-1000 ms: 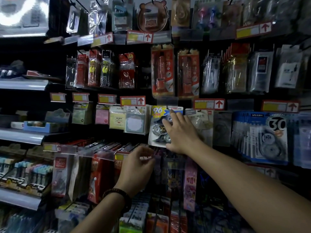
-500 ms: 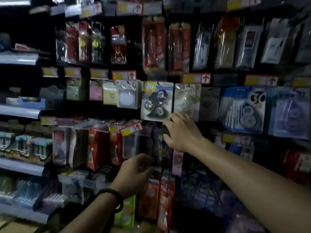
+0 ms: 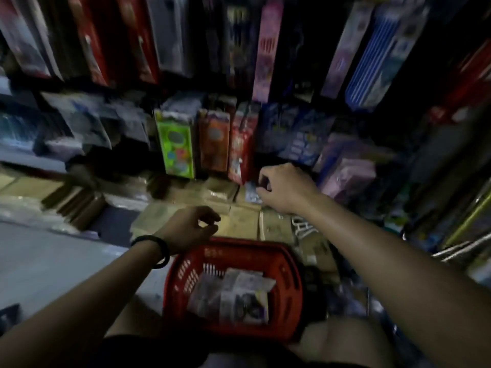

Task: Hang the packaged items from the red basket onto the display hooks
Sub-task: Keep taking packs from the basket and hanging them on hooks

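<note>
A red plastic basket (image 3: 289, 264) sits low in front of me, near my knees. Several packaged items (image 3: 239, 296) lie inside it, pale cards with dark contents. My left hand (image 3: 190, 228), with a dark band on the wrist, hovers above the basket's far rim, fingers loosely curled and holding nothing. Farther out and to the right, my right hand (image 3: 284, 188) hangs over the boxes below the display, fingers loosely curled with nothing in them. The frame is blurred and dim.
Hanging packs (image 3: 265, 49) fill the display above. Green (image 3: 175, 147), orange and red packs stand on the lowest row. Brown cardboard boxes (image 3: 244, 221) line the floor beyond the basket. Pale floor (image 3: 53, 261) lies to the left. Metal rods (image 3: 457, 248) stick out at right.
The view has swung down from the display hooks to the basket. My right hand has left the hung tape pack and both hands have dropped toward the basket.
</note>
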Action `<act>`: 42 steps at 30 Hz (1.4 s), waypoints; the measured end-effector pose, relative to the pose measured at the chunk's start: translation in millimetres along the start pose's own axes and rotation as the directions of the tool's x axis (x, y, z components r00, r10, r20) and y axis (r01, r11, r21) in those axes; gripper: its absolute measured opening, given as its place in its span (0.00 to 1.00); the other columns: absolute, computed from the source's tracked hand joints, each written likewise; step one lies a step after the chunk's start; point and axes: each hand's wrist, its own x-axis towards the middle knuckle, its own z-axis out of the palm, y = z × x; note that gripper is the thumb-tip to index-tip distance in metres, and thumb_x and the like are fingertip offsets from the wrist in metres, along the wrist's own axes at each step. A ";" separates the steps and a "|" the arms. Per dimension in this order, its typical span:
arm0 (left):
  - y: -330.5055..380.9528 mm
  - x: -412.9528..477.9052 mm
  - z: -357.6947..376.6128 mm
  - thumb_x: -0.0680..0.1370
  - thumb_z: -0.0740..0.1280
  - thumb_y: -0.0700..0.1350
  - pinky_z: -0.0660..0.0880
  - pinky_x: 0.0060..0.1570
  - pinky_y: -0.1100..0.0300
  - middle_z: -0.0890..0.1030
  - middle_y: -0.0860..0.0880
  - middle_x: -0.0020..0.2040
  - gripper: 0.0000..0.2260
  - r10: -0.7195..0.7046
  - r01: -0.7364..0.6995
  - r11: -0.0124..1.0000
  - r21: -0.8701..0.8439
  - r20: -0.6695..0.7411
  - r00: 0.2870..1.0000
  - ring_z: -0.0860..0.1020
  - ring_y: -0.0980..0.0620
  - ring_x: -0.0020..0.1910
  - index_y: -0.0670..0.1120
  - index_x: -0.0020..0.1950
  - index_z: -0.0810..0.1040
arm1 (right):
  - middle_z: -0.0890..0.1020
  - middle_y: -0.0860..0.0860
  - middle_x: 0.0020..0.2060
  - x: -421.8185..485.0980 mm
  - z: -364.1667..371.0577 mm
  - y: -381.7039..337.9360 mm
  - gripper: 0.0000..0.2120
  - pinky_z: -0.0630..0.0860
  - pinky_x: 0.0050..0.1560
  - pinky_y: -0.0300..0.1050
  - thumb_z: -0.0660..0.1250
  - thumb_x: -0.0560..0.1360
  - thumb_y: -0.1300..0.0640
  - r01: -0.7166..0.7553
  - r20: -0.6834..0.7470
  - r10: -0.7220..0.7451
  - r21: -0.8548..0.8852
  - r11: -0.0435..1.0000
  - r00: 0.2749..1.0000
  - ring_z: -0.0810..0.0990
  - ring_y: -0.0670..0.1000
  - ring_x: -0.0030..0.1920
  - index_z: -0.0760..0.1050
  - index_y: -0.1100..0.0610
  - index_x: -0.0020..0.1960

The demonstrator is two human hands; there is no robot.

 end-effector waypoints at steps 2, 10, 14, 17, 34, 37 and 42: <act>-21.8 -1.4 29.7 0.82 0.73 0.50 0.79 0.51 0.62 0.86 0.51 0.58 0.10 -0.063 0.064 0.998 -0.015 0.052 0.997 0.84 0.53 0.51 0.50 0.62 0.85 | 0.84 0.48 0.42 -5.3 53.8 16.7 0.10 0.83 0.45 0.52 0.66 0.71 0.42 -0.075 0.092 0.069 0.057 0.996 0.993 0.84 0.55 0.44 0.76 0.47 0.45; -94.4 16.6 129.6 0.79 0.74 0.48 0.75 0.53 0.59 0.87 0.50 0.55 0.09 -0.175 0.157 0.983 0.093 0.238 0.955 0.84 0.48 0.57 0.52 0.59 0.86 | 0.84 0.46 0.46 -18.0 239.9 48.8 0.04 0.84 0.49 0.51 0.71 0.78 0.47 -0.340 0.392 0.237 0.218 0.915 0.889 0.83 0.50 0.45 0.82 0.47 0.49; -120.7 31.1 164.9 0.82 0.71 0.49 0.77 0.63 0.56 0.85 0.50 0.61 0.12 -0.214 0.200 0.977 0.078 0.368 0.905 0.82 0.50 0.60 0.51 0.65 0.83 | 0.85 0.53 0.53 -18.3 324.5 58.3 0.04 0.82 0.48 0.49 0.70 0.78 0.51 -0.443 0.509 0.316 0.148 0.884 0.801 0.84 0.58 0.51 0.80 0.49 0.52; -139.5 45.6 184.8 0.82 0.71 0.49 0.77 0.61 0.57 0.85 0.51 0.62 0.11 -0.233 0.223 0.972 0.073 0.408 0.883 0.82 0.51 0.59 0.52 0.64 0.83 | 0.83 0.55 0.53 -17.0 378.4 64.6 0.14 0.81 0.44 0.52 0.69 0.79 0.54 -0.452 0.574 0.323 0.093 0.887 0.752 0.83 0.60 0.51 0.75 0.53 0.64; -178.4 75.6 241.8 0.84 0.67 0.50 0.78 0.62 0.52 0.78 0.52 0.68 0.12 -0.207 0.241 0.971 0.006 0.531 0.822 0.79 0.49 0.64 0.57 0.67 0.78 | 0.69 0.59 0.79 32.4 513.8 74.6 0.38 0.69 0.71 0.55 0.61 0.81 0.58 -0.646 0.716 0.378 0.132 0.752 0.587 0.70 0.62 0.76 0.48 0.44 0.86; -180.8 76.9 242.2 0.83 0.69 0.49 0.79 0.62 0.50 0.78 0.51 0.68 0.12 -0.205 0.241 0.971 0.000 0.526 0.826 0.80 0.48 0.65 0.57 0.66 0.78 | 0.75 0.61 0.72 35.3 526.8 73.9 0.30 0.73 0.67 0.57 0.61 0.80 0.57 -0.712 0.694 0.412 0.208 0.671 0.591 0.75 0.64 0.71 0.58 0.47 0.80; -179.0 76.2 245.6 0.84 0.69 0.49 0.78 0.59 0.58 0.71 0.52 0.73 0.15 -0.222 0.252 0.968 0.022 0.548 0.806 0.79 0.49 0.66 0.57 0.70 0.76 | 0.81 0.60 0.59 33.5 548.6 71.2 0.12 0.66 0.51 0.48 0.58 0.86 0.52 -0.820 0.603 0.569 0.298 0.489 0.559 0.79 0.62 0.62 0.74 0.57 0.64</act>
